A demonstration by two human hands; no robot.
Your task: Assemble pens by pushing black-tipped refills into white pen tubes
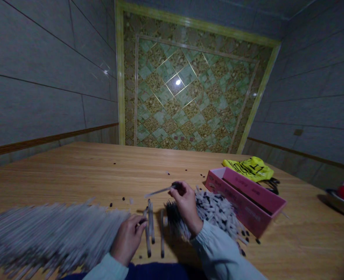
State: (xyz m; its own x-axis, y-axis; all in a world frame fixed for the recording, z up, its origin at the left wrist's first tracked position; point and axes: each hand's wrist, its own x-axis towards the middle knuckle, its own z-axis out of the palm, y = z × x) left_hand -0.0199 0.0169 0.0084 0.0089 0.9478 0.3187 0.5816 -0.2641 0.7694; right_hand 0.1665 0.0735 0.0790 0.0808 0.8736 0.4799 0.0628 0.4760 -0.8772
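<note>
Seemingly midway: right fingers clamped on 1 tube; left fingers, can't tell if gripping. Big pile beside left fingers looks unfinished; dark-tipped bundle below right fingers.

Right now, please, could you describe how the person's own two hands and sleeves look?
The left hand and right hand are both bare, with no glove; I see no ring or watch. The left sleeve and right sleeve are long, pale blue-green, and reach about to the wrists. I see no printed marking on them.
</note>
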